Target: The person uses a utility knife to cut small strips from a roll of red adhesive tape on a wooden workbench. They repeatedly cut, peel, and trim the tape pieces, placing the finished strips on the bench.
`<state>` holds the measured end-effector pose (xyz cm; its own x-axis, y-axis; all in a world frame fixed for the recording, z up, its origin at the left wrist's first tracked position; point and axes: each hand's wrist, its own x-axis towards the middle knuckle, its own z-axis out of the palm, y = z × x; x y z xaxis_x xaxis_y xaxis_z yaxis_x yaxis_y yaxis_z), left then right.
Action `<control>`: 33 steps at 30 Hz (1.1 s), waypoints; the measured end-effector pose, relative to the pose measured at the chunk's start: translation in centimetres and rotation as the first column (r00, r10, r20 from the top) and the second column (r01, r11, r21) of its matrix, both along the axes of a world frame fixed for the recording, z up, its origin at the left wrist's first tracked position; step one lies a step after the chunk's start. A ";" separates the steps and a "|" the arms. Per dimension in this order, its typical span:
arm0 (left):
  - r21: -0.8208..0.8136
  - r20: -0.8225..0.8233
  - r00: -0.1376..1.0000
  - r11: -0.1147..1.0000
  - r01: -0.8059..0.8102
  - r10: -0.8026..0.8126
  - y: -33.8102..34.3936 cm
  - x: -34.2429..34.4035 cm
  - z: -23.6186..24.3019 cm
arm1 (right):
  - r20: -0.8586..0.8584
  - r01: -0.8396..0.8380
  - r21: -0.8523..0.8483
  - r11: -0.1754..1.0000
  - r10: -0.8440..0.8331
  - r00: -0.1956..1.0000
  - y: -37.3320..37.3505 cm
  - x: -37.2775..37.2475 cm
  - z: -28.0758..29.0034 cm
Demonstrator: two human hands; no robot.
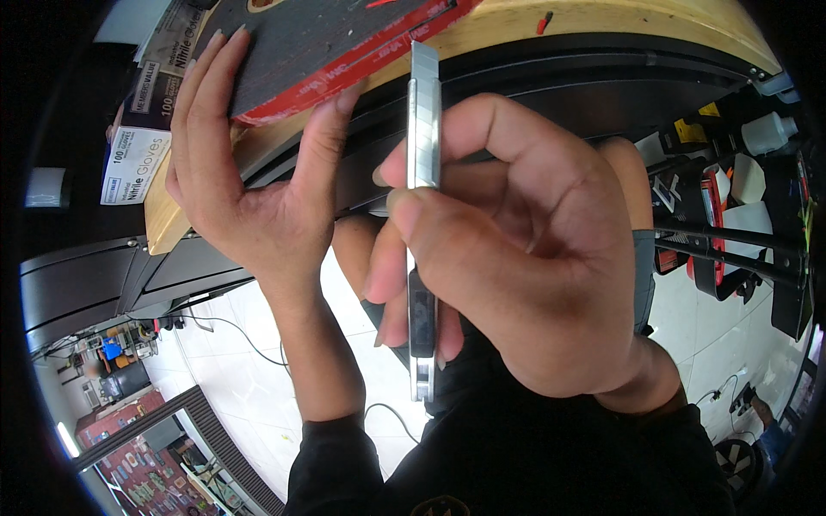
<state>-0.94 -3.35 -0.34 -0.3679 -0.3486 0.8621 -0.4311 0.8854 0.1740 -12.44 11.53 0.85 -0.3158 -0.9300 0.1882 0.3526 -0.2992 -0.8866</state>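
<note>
Silver snap-off knife (422, 163) stands blade-up, pinched by thumb and fingers of the right hand (533, 267), and there's the left hand (249, 211), spread open against a red-edged dark board (318, 52)!

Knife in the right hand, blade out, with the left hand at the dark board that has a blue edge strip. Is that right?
Not quite: the strip is red, as the head view shows. The knife, right hand, left hand and board are as stated.
</note>
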 end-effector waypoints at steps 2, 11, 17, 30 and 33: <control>-0.002 0.000 1.000 1.000 0.002 -0.002 0.0 0.0 -0.1 | -0.007 0.004 0.010 1.000 -0.004 1.000 0.0 0.0 0.0; 0.009 -0.015 1.000 1.000 0.022 -0.022 -0.2 0.1 -0.2 | -0.016 0.019 -0.016 1.000 -0.019 1.000 -0.1 0.2 -0.3; 0.005 -0.007 1.000 1.000 0.021 -0.021 -0.2 0.1 -0.1 | -0.033 0.035 -0.046 0.998 -0.036 0.999 -0.2 0.1 -0.5; 0.027 -0.026 0.999 0.999 0.041 -0.040 0.0 0.0 -0.1 | -0.001 0.016 -0.008 1.000 -0.016 1.000 -0.2 0.3 0.0; 0.027 -0.029 0.999 0.999 0.025 -0.025 0.1 -0.1 -0.1 | -0.006 0.011 -0.035 0.999 -0.011 1.000 -0.3 0.2 -0.2</control>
